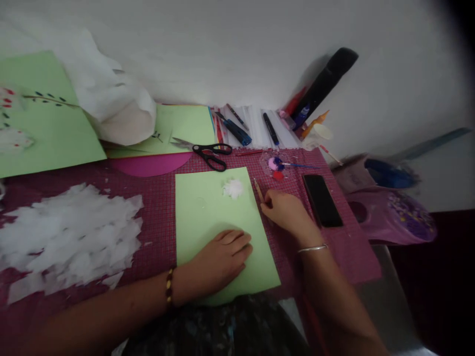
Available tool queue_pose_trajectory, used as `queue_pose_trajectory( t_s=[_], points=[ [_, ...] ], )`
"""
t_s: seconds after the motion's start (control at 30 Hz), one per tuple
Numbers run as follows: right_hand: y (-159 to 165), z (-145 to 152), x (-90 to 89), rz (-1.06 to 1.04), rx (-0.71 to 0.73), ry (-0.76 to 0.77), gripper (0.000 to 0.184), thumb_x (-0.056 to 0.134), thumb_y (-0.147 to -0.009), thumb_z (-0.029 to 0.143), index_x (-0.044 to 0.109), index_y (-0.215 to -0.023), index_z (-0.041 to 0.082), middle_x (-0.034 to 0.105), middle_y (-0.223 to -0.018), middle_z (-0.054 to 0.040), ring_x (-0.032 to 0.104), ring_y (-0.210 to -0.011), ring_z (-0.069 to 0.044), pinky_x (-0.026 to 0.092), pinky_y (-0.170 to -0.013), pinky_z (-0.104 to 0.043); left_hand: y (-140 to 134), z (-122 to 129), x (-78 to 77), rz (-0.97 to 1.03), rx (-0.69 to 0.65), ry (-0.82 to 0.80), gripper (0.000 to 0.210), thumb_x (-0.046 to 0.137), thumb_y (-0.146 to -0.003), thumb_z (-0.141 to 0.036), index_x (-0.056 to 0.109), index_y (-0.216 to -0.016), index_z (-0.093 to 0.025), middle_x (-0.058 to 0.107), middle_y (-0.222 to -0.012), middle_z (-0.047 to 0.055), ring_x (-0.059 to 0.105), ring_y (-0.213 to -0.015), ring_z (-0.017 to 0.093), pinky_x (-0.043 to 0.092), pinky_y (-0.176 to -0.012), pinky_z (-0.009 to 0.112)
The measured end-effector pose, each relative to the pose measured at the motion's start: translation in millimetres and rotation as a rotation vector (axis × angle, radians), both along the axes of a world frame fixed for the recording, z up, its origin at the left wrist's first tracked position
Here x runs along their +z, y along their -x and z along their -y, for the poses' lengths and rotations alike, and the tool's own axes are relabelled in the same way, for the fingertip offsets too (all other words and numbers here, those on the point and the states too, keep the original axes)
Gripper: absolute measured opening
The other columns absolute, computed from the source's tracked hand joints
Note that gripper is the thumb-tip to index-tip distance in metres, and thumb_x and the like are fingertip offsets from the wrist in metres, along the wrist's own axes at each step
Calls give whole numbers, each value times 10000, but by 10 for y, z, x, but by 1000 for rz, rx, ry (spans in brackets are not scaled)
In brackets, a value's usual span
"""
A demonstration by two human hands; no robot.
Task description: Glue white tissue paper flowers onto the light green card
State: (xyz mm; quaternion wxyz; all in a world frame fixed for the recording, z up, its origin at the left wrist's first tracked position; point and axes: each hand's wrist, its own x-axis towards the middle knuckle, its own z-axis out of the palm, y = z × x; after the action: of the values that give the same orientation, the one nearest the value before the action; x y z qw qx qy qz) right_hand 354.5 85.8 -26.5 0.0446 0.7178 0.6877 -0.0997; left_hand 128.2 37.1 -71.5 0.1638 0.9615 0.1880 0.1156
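Observation:
A light green sheet of paper (pixel 196 222) lies on the table in front of me, with a small tuft of white paper pieces (pixel 233 188) near its top right. My left hand (pixel 218 259) rests flat on the lower part of the sheet, fingers stretched to the right and nothing held. Just past the sheet's right edge, my right hand (pixel 284 210) has its fingers closed around a thin tan stick (pixel 259 190), perhaps a pencil; its lower end is hidden. A faint round mark shows on the sheet's left half.
A heap of torn white paper (pixel 74 237) covers the left side. Black-handled scissors (pixel 210 151), a paint palette (pixel 276 163) with a brush, and a box cutter (pixel 237 131) lie behind the sheet. A phone (pixel 322 200) is at the right, near the table edge.

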Motion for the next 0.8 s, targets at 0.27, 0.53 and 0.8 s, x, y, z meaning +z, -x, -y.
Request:
queue_pose_trajectory(
  t_s=[0.27, 0.53, 0.8],
  points=[
    [-211, -120, -165, -92, -86, -79, 226, 511, -794, 179, 607, -998, 166, 683, -801, -90, 619, -684, -223, 363, -612, -306, -3, -4, 79, -29, -16, -19, 302, 543, -933, -271, 568, -1201, -136, 576, -1320, 87, 477, -1232, 249, 380, -1060, 387],
    [-297, -44, -87, -1282, -391, -205, 79, 594, -751, 221, 661, -792, 214, 614, -724, -30, 578, -595, -155, 444, -612, -331, 12, -1, 51, -23, -60, -135, 349, 486, -971, -379, 588, -1199, -134, 596, -1304, 98, 506, -1200, 218, 387, -1029, 355],
    [-221, -117, -175, -1794, -432, -248, 277, 728, -570, 72, 681, -703, 311, 569, -848, -9, 590, -739, -136, 476, -779, -392, 351, 178, 435, -94, 58, -405, 368, 329, -1016, -200, 570, -1293, -187, 591, -1347, 52, 535, -1169, 175, 429, -981, 330]
  ],
)
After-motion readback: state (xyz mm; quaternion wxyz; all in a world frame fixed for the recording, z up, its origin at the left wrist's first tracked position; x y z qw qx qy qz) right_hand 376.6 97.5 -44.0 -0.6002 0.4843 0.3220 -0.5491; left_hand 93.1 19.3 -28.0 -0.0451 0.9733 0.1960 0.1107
